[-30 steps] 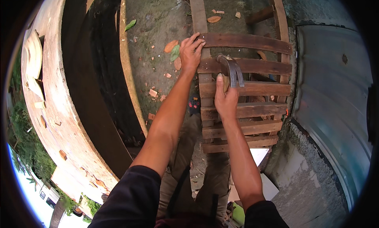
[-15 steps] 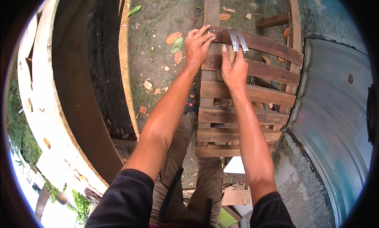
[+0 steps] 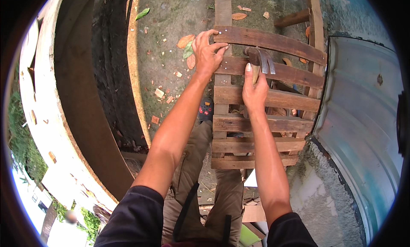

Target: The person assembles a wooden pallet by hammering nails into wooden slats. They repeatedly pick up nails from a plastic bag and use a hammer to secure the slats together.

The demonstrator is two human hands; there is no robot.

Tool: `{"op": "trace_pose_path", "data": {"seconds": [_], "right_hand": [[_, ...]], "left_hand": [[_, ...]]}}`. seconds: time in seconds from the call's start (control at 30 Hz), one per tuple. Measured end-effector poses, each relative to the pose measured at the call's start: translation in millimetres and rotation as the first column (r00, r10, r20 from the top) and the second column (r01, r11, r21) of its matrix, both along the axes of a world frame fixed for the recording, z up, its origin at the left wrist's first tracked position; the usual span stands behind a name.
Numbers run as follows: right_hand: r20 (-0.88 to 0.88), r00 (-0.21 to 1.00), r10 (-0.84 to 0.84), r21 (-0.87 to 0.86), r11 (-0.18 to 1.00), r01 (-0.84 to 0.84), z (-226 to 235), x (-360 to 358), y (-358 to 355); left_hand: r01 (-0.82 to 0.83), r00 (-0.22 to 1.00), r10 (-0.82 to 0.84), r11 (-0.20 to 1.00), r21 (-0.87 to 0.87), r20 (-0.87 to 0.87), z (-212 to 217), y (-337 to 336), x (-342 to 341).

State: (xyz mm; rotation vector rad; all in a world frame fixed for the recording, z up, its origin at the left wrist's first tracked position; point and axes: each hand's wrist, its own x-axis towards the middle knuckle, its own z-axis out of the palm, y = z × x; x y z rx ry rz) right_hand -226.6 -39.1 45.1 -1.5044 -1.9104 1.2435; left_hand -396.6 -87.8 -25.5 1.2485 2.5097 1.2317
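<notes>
My right hand (image 3: pixel 255 93) is closed round the wooden handle of a claw hammer (image 3: pixel 265 62). The hammer's head hangs over the gap between the first two slats, its metal claw pointing back toward me. My left hand (image 3: pixel 207 54) grips the left end of the farthest wooden slat (image 3: pixel 273 41), index finger near its upper corner and thumb by its lower edge. Small shiny nail heads show at that end. Below it lies a second brown slat (image 3: pixel 284 74), also with nail heads at its left end. Several more slats cross the wooden frame toward me.
The frame's left rail (image 3: pixel 223 12) and right rail (image 3: pixel 316 20) run away from me. A corrugated metal sheet (image 3: pixel 363 119) stands close on the right. Dry leaves (image 3: pixel 185 41) and wood chips (image 3: pixel 159 93) litter the concrete. A long board (image 3: pixel 47 97) edges the left.
My right hand has drawn the hammer off the farthest slat, toward me. My left hand has shifted left and opened its pinch, thumb and index now apart at the slat's end.
</notes>
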Motion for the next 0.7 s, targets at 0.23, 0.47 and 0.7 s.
{"op": "trace_pose_path", "data": {"seconds": [0.23,0.47,0.7], "right_hand": [[0.033,0.999,0.029,-0.096,0.995,-0.025,4.9,-5.4,-8.1],[-0.051,0.999,0.005,0.028,1.000,-0.004,-1.7,-6.0,-8.7],[-0.018,1.000,0.014,-0.053,0.998,-0.015,3.0,-6.9,-6.5]], "left_hand": [[-0.071,0.995,0.070,0.997,0.011,0.076,-0.6,-0.2,5.8],[-0.136,0.984,0.120,0.983,0.121,0.132,9.7,11.8,-1.8],[-0.140,0.981,0.123,0.984,0.111,0.148,2.5,17.7,-9.3]]}}
